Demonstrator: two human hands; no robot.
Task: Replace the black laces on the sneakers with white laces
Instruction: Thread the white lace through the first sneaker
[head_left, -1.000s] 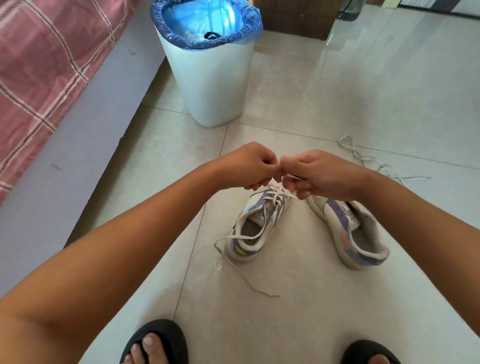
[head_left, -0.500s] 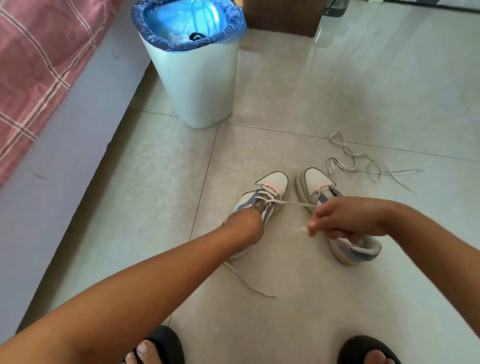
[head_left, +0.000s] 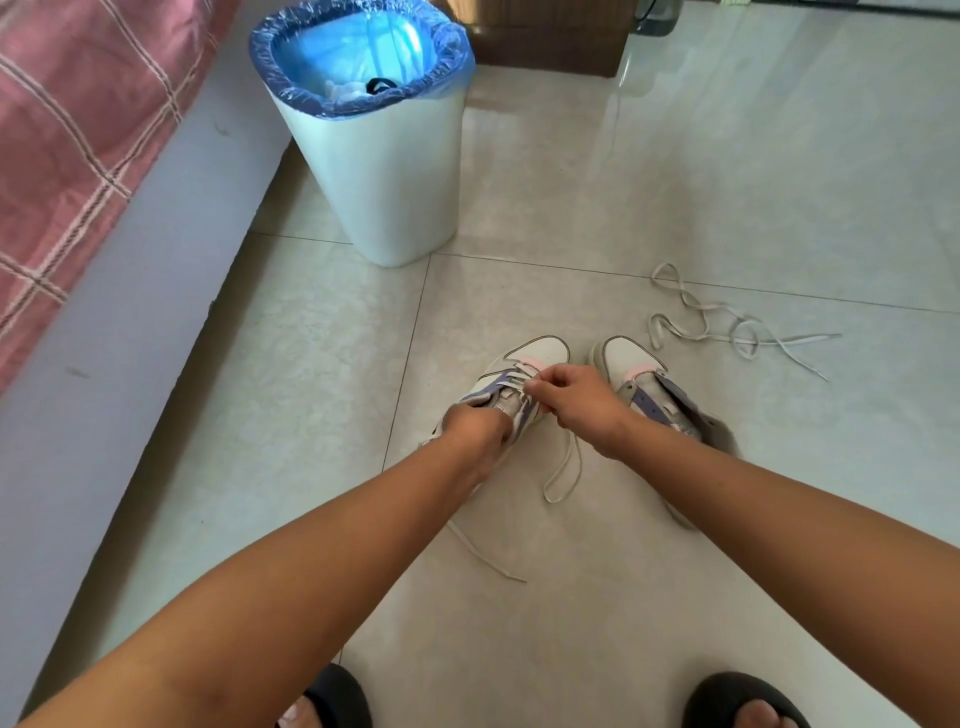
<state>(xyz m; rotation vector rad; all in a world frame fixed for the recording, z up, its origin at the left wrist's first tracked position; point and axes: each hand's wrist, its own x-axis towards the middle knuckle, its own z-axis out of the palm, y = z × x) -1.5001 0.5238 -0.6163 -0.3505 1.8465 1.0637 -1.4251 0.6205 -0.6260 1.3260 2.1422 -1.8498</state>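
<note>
Sneakers sit side by side on the floor tile — right hand (head_left: 576, 395) pinches the white lace (head_left: 563, 467) at the left sneaker's (head_left: 511, 384) eyelets, left hand (head_left: 478, 431) grips that shoe's side. Right sneaker (head_left: 649, 389) unlaced; spare lace (head_left: 727, 327) beyond it — bin (head_left: 384, 197) further off.

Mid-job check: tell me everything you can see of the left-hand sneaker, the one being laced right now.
The white low-top sneaker with lilac side panels and a pink toe patch sits on the pale tiled floor, toe pointing away, beside its unlaced twin. A white lace crosses its lowest eyelets; loose ends trail on the tiles toward the person. The left hand grips its collar, hiding the heel. The right hand pinches the lace at the eyelets.
</note>
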